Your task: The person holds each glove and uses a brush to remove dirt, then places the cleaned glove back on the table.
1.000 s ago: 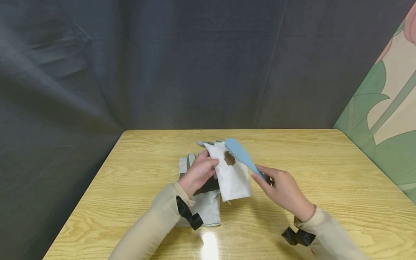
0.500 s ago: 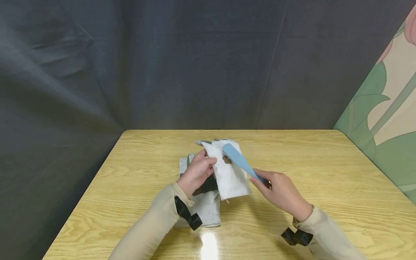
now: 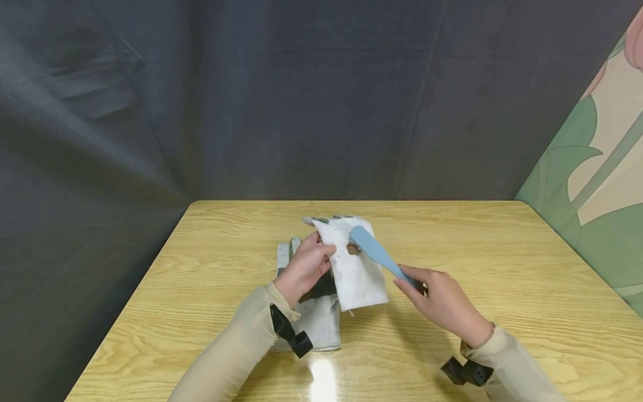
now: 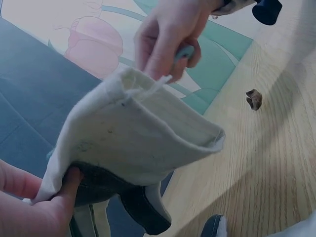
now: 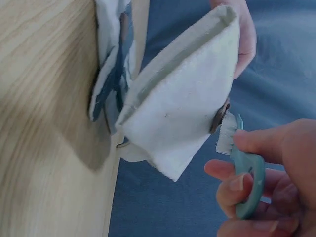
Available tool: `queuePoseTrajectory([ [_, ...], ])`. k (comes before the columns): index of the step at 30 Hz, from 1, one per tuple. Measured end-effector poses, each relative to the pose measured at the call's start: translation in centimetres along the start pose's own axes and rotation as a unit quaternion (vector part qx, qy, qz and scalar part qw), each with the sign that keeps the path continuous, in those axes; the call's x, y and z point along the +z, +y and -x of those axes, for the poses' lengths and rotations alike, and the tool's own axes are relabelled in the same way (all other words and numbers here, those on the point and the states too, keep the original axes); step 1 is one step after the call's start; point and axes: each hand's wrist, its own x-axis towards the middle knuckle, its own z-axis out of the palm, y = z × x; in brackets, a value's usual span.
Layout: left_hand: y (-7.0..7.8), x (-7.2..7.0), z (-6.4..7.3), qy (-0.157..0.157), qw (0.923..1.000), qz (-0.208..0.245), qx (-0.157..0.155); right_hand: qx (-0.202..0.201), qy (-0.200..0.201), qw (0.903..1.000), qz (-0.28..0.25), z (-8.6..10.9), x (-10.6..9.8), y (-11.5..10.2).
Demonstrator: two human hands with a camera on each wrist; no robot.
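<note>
A white canvas work glove (image 3: pixel 359 279) with a dark palm is held up over the table, cuff towards me. My left hand (image 3: pixel 308 265) pinches its left edge between thumb and fingers. My right hand (image 3: pixel 442 298) grips a blue brush (image 3: pixel 374 248) by its handle, fingers curled round it. In the right wrist view its white bristles (image 5: pixel 226 134) face the glove, right at a brown clump (image 5: pixel 219 117). From the head view this shows as a brown patch (image 3: pixel 353 249), partly hidden by the brush. The glove's open cuff (image 4: pixel 182 131) faces the left wrist camera.
A second work glove (image 3: pixel 321 329) lies on the wooden table (image 3: pixel 477 240) under my left hand, its fingers pointing away. A small brown piece (image 4: pixel 254 99) shows against the tabletop in the left wrist view. A dark curtain (image 3: pixel 321 111) hangs behind the table; a floral panel (image 3: pixel 598 184) stands right.
The brush has moved down from the glove's upper right onto the brown patch, then slightly right. My right hand has shifted with it, while the left hand and glove stay nearly in place.
</note>
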Motion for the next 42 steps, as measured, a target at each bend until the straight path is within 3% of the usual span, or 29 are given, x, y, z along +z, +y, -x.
queuePoseTrajectory([
  [6,-0.2,0.2,0.0,-0.006,1.0000,-0.005,0.004,-0.024,0.039,0.9987,-0.023,-0.5,-0.3,-0.3],
  [11,-0.3,0.5,0.1,-0.018,0.9997,-0.017,-0.008,-0.020,0.011,0.9993,-0.030,-1.0,0.1,-0.8],
  [28,0.3,-0.1,-0.1,0.004,0.9999,0.014,0.001,0.030,-0.035,0.9989,-0.011,-0.3,-0.1,0.2],
  [38,0.2,0.0,-0.1,-0.003,0.9998,0.017,0.007,0.008,0.004,0.9999,-0.015,-0.6,-0.7,-0.5],
  [42,0.1,0.2,-0.1,-0.004,0.9998,0.017,0.002,-0.011,-0.002,0.9997,-0.021,-0.9,-0.3,-1.1],
])
